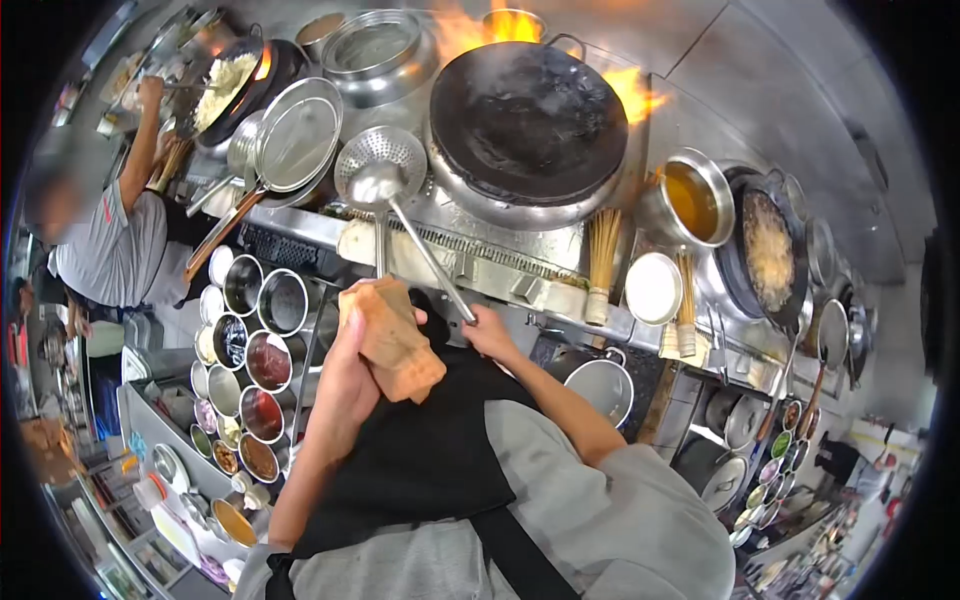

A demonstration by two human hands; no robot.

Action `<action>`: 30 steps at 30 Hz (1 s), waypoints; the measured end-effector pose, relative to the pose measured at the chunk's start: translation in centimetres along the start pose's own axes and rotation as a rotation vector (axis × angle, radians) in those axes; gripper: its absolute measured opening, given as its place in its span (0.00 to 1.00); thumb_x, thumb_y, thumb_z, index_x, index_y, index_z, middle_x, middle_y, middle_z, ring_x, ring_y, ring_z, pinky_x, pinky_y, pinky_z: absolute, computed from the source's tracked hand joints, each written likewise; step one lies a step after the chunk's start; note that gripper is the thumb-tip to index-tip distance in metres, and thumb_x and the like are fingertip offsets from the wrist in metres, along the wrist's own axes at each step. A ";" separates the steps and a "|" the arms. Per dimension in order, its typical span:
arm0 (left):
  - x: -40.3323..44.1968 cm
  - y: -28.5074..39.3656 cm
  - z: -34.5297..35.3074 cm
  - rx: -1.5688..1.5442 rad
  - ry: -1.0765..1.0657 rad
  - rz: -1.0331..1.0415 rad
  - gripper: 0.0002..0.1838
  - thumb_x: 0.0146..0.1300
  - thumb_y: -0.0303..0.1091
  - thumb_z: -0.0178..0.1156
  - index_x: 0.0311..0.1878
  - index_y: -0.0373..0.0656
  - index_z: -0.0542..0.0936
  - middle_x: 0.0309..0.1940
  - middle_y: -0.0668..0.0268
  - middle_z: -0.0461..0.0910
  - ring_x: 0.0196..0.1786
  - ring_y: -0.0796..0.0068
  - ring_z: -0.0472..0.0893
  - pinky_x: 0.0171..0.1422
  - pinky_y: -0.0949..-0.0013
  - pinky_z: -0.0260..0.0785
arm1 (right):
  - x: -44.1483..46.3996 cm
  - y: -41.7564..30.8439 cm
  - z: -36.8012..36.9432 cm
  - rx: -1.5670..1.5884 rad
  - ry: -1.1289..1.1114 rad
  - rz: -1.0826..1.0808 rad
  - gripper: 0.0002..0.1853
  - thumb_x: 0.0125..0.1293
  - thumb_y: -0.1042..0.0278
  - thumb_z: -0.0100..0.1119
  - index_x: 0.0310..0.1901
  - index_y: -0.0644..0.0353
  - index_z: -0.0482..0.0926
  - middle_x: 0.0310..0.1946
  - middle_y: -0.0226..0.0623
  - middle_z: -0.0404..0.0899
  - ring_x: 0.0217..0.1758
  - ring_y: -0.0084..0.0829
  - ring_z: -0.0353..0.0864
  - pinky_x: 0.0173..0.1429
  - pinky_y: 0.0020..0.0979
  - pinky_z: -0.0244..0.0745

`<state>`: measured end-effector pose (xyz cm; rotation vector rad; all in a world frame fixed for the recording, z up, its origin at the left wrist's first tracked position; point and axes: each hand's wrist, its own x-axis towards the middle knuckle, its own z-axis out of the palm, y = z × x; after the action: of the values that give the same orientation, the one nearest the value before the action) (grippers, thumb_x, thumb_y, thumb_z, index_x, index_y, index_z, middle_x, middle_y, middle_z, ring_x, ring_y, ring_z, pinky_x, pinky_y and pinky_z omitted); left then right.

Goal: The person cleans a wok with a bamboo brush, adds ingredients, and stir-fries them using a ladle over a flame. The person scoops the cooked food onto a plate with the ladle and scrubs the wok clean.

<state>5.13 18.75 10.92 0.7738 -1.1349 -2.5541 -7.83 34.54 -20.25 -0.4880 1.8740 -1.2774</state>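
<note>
My left hand [347,375] is closed around a bunched tan cloth [390,330], held up in front of the black apron. My right hand [490,334] grips the end of a long metal handle that belongs to a ladle [378,186]. The ladle's bowl rests over a perforated skimmer [408,150], left of the big black wok [528,115]. That wok sits on its burner with a dark, shiny inside and thin smoke, and flames rise behind it. Neither hand touches the wok.
Left of the skimmer lies a round mesh strainer [298,135]. A pot of amber oil [692,205], a white bowl [654,289] and bamboo brushes [602,255] stand to the right. Another wok [768,250] holds bubbling food. At far left a co-worker [130,240] tends rice.
</note>
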 end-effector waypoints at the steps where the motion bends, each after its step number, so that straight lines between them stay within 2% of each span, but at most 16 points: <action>1: 0.7 -0.5 -0.1 0.017 0.027 -0.024 0.36 0.79 0.66 0.42 0.72 0.43 0.68 0.54 0.48 0.81 0.53 0.55 0.84 0.59 0.54 0.79 | 0.4 0.7 0.9 -0.026 0.011 0.033 0.11 0.60 0.65 0.64 0.37 0.63 0.76 0.22 0.41 0.76 0.27 0.38 0.82 0.35 0.43 0.75; 3: 2.5 -1.4 -0.9 -0.023 -0.010 -0.053 0.37 0.79 0.67 0.41 0.70 0.41 0.69 0.52 0.49 0.82 0.53 0.56 0.84 0.59 0.54 0.79 | 1.3 2.5 1.9 -0.051 0.031 0.057 0.12 0.60 0.64 0.65 0.38 0.63 0.76 0.23 0.41 0.77 0.30 0.40 0.84 0.38 0.45 0.76; 6: 4.8 -2.5 -0.7 -0.077 0.052 -0.089 0.38 0.79 0.67 0.40 0.67 0.40 0.72 0.48 0.52 0.84 0.53 0.57 0.84 0.61 0.55 0.79 | 2.6 3.8 1.9 -0.288 0.114 -0.166 0.17 0.62 0.61 0.68 0.46 0.62 0.79 0.32 0.45 0.81 0.39 0.46 0.86 0.46 0.45 0.78; 8: 6.7 -4.2 -1.7 0.049 0.138 -0.033 0.37 0.80 0.67 0.39 0.68 0.40 0.72 0.50 0.54 0.83 0.54 0.59 0.84 0.62 0.56 0.78 | 1.2 -2.2 0.0 -0.130 0.305 -0.460 0.22 0.67 0.58 0.68 0.58 0.59 0.79 0.44 0.43 0.83 0.47 0.44 0.85 0.55 0.43 0.78; 9: 7.6 -4.9 -2.5 0.089 0.036 -0.051 0.32 0.81 0.64 0.40 0.70 0.47 0.68 0.63 0.63 0.73 0.65 0.70 0.75 0.71 0.60 0.70 | -0.6 -7.3 -1.6 0.201 0.201 -0.411 0.23 0.69 0.59 0.68 0.61 0.59 0.78 0.49 0.40 0.83 0.50 0.40 0.84 0.57 0.40 0.77; 10: 8.4 -5.4 -2.3 0.084 0.034 -0.051 0.32 0.81 0.64 0.40 0.70 0.47 0.68 0.63 0.63 0.73 0.65 0.70 0.75 0.71 0.60 0.70 | -2.4 -12.4 -3.3 0.530 0.093 -0.350 0.24 0.71 0.60 0.67 0.65 0.59 0.77 0.54 0.38 0.83 0.53 0.36 0.83 0.60 0.38 0.77; 11: 9.3 -5.9 -1.6 0.173 -0.017 0.003 0.32 0.81 0.64 0.40 0.70 0.47 0.68 0.63 0.63 0.71 0.67 0.71 0.72 0.72 0.62 0.66 | -3.4 -15.5 -4.7 0.524 0.093 -0.350 0.24 0.71 0.60 0.67 0.65 0.59 0.77 0.54 0.38 0.83 0.53 0.36 0.83 0.60 0.38 0.77; 13: 10.8 -6.3 -0.3 0.325 -0.076 0.170 0.29 0.81 0.61 0.45 0.69 0.48 0.67 0.63 0.65 0.68 0.69 0.74 0.68 0.74 0.64 0.61 | -4.7 -19.9 -7.1 0.244 -0.047 -0.392 0.26 0.69 0.66 0.71 0.65 0.64 0.76 0.60 0.33 0.81 0.60 0.25 0.79 0.62 0.29 0.76; 17: 10.8 -3.9 3.2 0.008 -0.011 0.157 0.23 0.81 0.49 0.52 0.68 0.43 0.69 0.62 0.64 0.75 0.65 0.69 0.77 0.72 0.61 0.69 | -7.5 -24.8 -10.3 0.496 0.057 -0.323 0.23 0.67 0.70 0.72 0.61 0.66 0.77 0.52 0.37 0.85 0.54 0.24 0.83 0.60 0.29 0.78; 18: 11.2 -3.8 3.0 0.011 -0.015 0.154 0.23 0.81 0.49 0.52 0.68 0.43 0.69 0.62 0.64 0.75 0.65 0.69 0.77 0.72 0.61 0.69 | -8.3 -25.8 -10.9 0.499 0.063 -0.323 0.23 0.67 0.70 0.72 0.61 0.66 0.77 0.52 0.37 0.85 0.54 0.24 0.83 0.60 0.29 0.78; 20: 12.1 -3.8 2.6 0.023 -0.245 -0.011 0.24 0.80 0.49 0.55 0.67 0.42 0.71 0.59 0.64 0.79 0.61 0.69 0.80 0.69 0.59 0.72 | -9.4 -27.2 -12.1 0.493 0.115 -0.411 0.22 0.67 0.69 0.72 0.60 0.65 0.78 0.51 0.36 0.85 0.54 0.24 0.83 0.59 0.29 0.79; 22: 10.7 -4.0 3.7 -0.069 -0.170 -0.071 0.25 0.76 0.48 0.61 0.66 0.42 0.72 0.55 0.61 0.83 0.59 0.66 0.83 0.65 0.62 0.76 | -9.2 -27.4 -11.8 0.562 0.097 -0.381 0.22 0.68 0.70 0.71 0.61 0.65 0.77 0.53 0.35 0.84 0.55 0.24 0.82 0.57 0.29 0.79; 24: 10.7 -5.5 3.3 0.064 -0.379 -0.263 0.27 0.75 0.50 0.62 0.67 0.42 0.72 0.57 0.56 0.83 0.52 0.65 0.85 0.58 0.61 0.80 | -8.2 -26.0 -11.7 0.510 -0.324 -0.305 0.26 0.69 0.73 0.68 0.67 0.64 0.72 0.58 0.36 0.81 0.57 0.25 0.83 0.54 0.26 0.82; 26: 11.9 -5.9 2.6 0.031 -0.364 -0.336 0.28 0.75 0.52 0.60 0.67 0.41 0.72 0.56 0.54 0.83 0.51 0.63 0.85 0.55 0.61 0.81 | -7.9 -25.0 -13.8 0.630 -0.437 -0.234 0.27 0.72 0.70 0.66 0.69 0.63 0.71 0.59 0.38 0.81 0.57 0.28 0.83 0.52 0.26 0.82; 28: 13.4 -5.7 1.6 -0.034 -0.328 -0.479 0.30 0.75 0.55 0.57 0.67 0.38 0.71 0.53 0.48 0.82 0.49 0.58 0.86 0.49 0.61 0.82 | -5.9 -19.9 -16.8 0.569 -0.054 -0.243 0.28 0.72 0.67 0.65 0.70 0.64 0.70 0.61 0.43 0.79 0.58 0.33 0.83 0.52 0.33 0.83; 30: 17.2 -6.2 -0.3 -0.042 -0.281 -0.498 0.29 0.76 0.55 0.55 0.66 0.39 0.71 0.52 0.48 0.82 0.51 0.55 0.85 0.52 0.56 0.81 | -1.4 -6.9 -20.8 -0.322 0.595 -0.131 0.35 0.68 0.57 0.69 0.71 0.66 0.68 0.59 0.52 0.79 0.59 0.44 0.82 0.55 0.45 0.83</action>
<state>-9.01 15.55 -0.18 0.7852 -1.0644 -3.1728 -24.11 44.96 -9.88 -0.4294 2.6082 -1.3035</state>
